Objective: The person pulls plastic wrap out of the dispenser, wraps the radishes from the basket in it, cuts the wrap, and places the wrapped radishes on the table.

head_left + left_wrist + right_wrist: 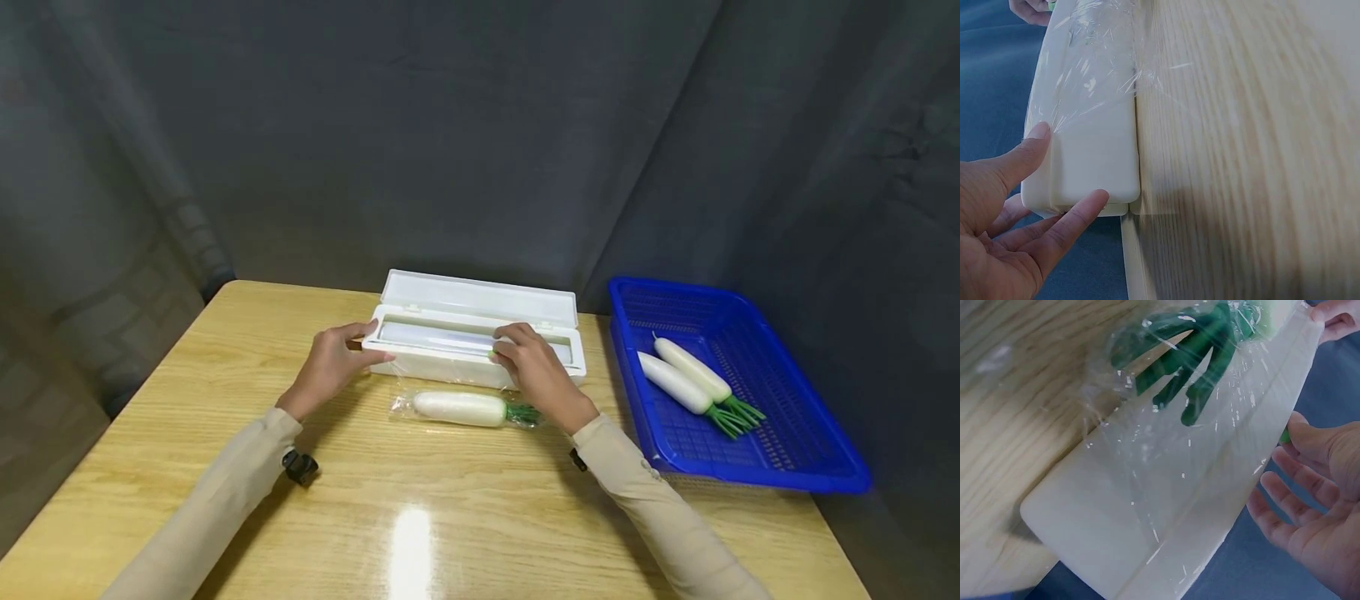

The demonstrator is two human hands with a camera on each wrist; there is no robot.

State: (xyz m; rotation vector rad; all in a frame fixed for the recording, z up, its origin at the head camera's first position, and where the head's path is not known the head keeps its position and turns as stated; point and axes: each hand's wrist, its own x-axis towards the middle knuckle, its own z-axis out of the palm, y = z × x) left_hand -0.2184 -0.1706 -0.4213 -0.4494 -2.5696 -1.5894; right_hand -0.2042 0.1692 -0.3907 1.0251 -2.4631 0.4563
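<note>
A white plastic-wrap dispenser [442, 367] lies lengthwise on the table with its lid [480, 298] tipped back and a roll of film [427, 335] inside. My left hand [330, 367] grips the dispenser's left end between thumb and fingers. At the slot, right of the middle, my right hand [531, 367] pinches a small green slide cutter [1285, 435], mostly hidden by the fingers. Clear film [1088, 87] hangs over the dispenser's front. On the table before it lies a white radish [459, 409] with green stalks [1194, 369], covered by the clear film.
To the right stands a blue plastic basket [757, 477] holding two more white radishes [693, 367] [673, 383]. The wooden table [345, 500] reaches back to a dark grey curtain [420, 150]. Each wrist carries a small black device.
</note>
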